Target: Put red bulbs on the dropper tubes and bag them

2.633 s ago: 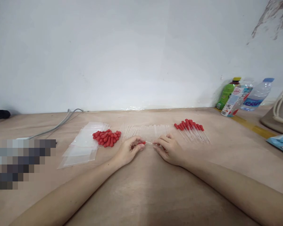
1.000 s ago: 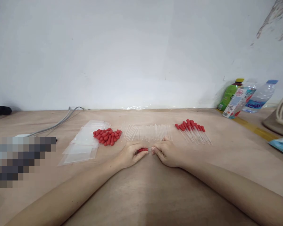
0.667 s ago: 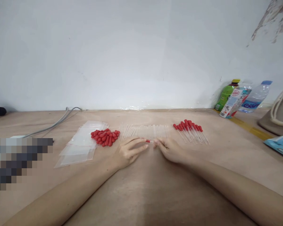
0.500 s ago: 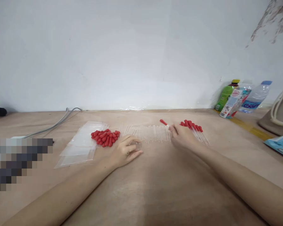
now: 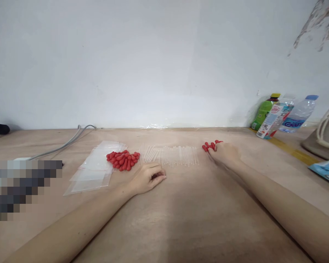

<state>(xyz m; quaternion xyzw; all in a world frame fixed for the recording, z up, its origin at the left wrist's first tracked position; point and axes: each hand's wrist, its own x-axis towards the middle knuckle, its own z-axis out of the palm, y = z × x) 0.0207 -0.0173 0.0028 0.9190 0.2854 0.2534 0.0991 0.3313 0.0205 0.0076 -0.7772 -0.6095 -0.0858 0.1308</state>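
My left hand (image 5: 148, 178) rests on the brown table (image 5: 181, 212) with its fingers curled in and nothing visible in them. It lies just in front of a row of clear glass tubes (image 5: 170, 156) and right of a heap of red rubber bulbs (image 5: 123, 160). My right hand (image 5: 225, 153) reaches to the far right of the row. Its fingers are bent down over the pile of red-capped droppers (image 5: 209, 146) and pinched on one of them. The hand hides most of that pile.
A stack of clear plastic bags (image 5: 94, 170) lies left of the bulbs, and a grey cable (image 5: 63, 146) runs behind it. A green bottle (image 5: 264, 109) and two water bottles (image 5: 298, 113) lean on the wall at the right, near a rope-handled bag (image 5: 327, 131) and a blue packet (image 5: 326, 170).
Both hands joined a red bulb to a tube at the centre. My right hand then carried the finished dropper right to the pile, and my left hand let go and curled up.
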